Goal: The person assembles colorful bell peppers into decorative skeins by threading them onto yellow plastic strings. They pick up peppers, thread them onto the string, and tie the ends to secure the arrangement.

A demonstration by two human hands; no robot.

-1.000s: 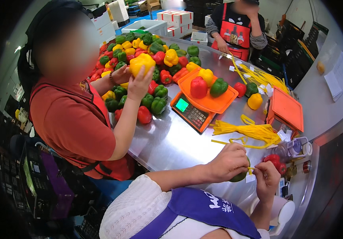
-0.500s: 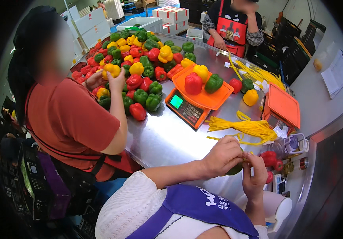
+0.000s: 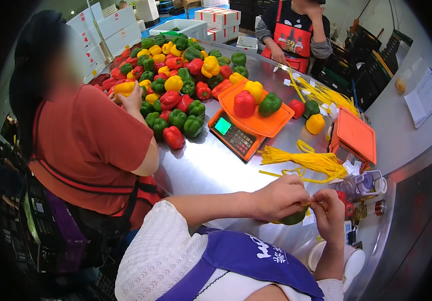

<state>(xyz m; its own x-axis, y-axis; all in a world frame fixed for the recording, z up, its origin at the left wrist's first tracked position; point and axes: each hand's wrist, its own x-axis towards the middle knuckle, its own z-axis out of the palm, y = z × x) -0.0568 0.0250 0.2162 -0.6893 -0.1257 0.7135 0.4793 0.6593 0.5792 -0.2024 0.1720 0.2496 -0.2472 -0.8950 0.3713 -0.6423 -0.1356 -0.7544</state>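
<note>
My left hand [image 3: 283, 198] and my right hand [image 3: 329, 210] meet over the near right part of the metal table, fingertips pinched close together. Between them is a thin, yellowish end of a strip, mostly hidden by the fingers. Just under my left hand a green bell pepper [image 3: 293, 216] shows in part, with a bit of yellow beside it. A white tag [image 3: 308, 218] sits next to the pepper. Beyond my hands lies a bundle of long yellow strips [image 3: 301, 161]. An orange scale [image 3: 248, 115] carries a red, a yellow and a green bell pepper.
A heap of mixed bell peppers [image 3: 176, 85] covers the table's far left. A co-worker in a red-brown shirt [image 3: 90, 135] stands left; another in a red apron [image 3: 292, 37] stands across. A second orange scale [image 3: 355, 136], jars and a purple-lidded container [image 3: 366, 183] line the right.
My hands have shifted slightly to the right, still pinched together, and more of the green pepper and a white tag now show. The co-worker on the left has lowered a yellow pepper toward the heap.
</note>
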